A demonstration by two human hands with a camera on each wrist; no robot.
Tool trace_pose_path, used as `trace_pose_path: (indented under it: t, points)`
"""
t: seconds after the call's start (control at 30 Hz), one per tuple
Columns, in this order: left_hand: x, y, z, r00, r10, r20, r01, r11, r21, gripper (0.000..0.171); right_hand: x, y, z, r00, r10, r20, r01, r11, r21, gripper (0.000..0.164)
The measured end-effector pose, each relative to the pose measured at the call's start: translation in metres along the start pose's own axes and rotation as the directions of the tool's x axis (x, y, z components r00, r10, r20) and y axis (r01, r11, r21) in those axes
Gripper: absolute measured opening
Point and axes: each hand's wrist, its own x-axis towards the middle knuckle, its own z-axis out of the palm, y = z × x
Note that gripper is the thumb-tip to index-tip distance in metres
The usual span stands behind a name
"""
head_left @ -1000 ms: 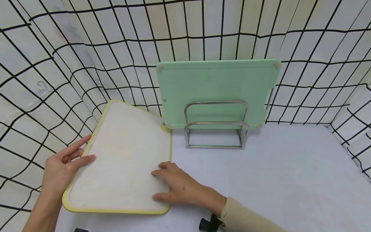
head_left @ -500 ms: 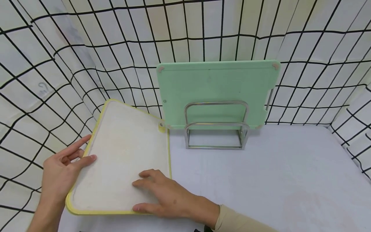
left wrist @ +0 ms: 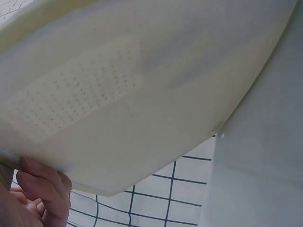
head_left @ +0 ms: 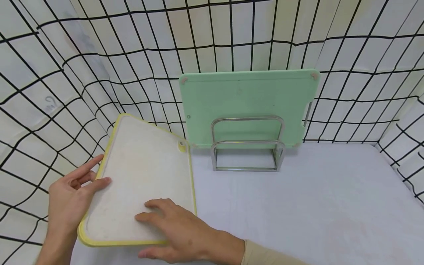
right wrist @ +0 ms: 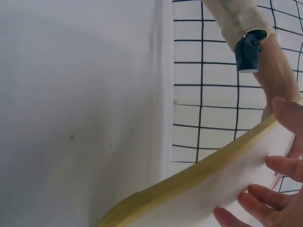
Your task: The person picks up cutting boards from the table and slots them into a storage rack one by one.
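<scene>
A white cutting board [head_left: 132, 176] with a yellow rim is tilted at the left of the head view, its far right corner with a hole near the green board. My left hand [head_left: 71, 195] grips its left edge, thumb on the upper face and fingers behind. In the left wrist view, the board's underside [left wrist: 156, 118] shows a patch of small dots, with curled fingers [left wrist: 47, 189] at its edge. My right hand [head_left: 185, 232] lies over the near right corner, fingers spread and loosely bent at the white face, thumb past the near edge. Firm contact cannot be told.
A light green cutting board [head_left: 248, 95] stands upright in a metal wire rack [head_left: 245, 169] at the back. Black wire grid [head_left: 232, 44] encloses the back and sides. A white cloth-like surface [head_left: 298, 206] extends to the right. A dark device [right wrist: 248, 52] sits on the left wrist.
My right hand has slid left and nearer along the board toward its near edge. The white board has turned slightly, its right edge shifting a little left. The left hand keeps its grip.
</scene>
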Motion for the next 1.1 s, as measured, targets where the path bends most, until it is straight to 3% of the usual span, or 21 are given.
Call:
trace_pose_path:
  t: [0.2, 0.5, 0.8, 0.97, 1.1]
  points:
    - [-0.006, 0.006, 0.004, 1.000, -0.019, -0.022, 0.019, 1.000, 0.003, 0.062, 0.004, -0.006, -0.004, 0.999, -0.040, -0.017, 0.038, 0.991, -0.131, 0.070]
    - [-0.010, 0.015, 0.007, 1.000, -0.002, -0.025, 0.002, 1.000, -0.004, 0.061, 0.010, -0.020, -0.011, 0.997, -0.073, -0.012, 0.066, 0.949, -0.308, 0.076]
    - [-0.015, 0.025, 0.009, 0.997, 0.069, 0.040, -0.070, 0.997, 0.028, 0.063, 0.007, -0.024, -0.016, 0.994, -0.086, -0.066, 0.061, 0.946, -0.317, 0.085]
    - [-0.017, 0.029, 0.012, 0.990, 0.119, 0.075, -0.118, 0.993, -0.014, 0.061, 0.003, -0.023, -0.021, 0.986, -0.116, -0.118, 0.076, 0.950, -0.302, 0.086]
    - [-0.017, 0.028, 0.012, 0.984, 0.153, 0.087, -0.144, 0.984, -0.104, 0.058, 0.001, -0.021, -0.026, 0.968, -0.171, -0.182, 0.104, 0.938, -0.331, 0.079]
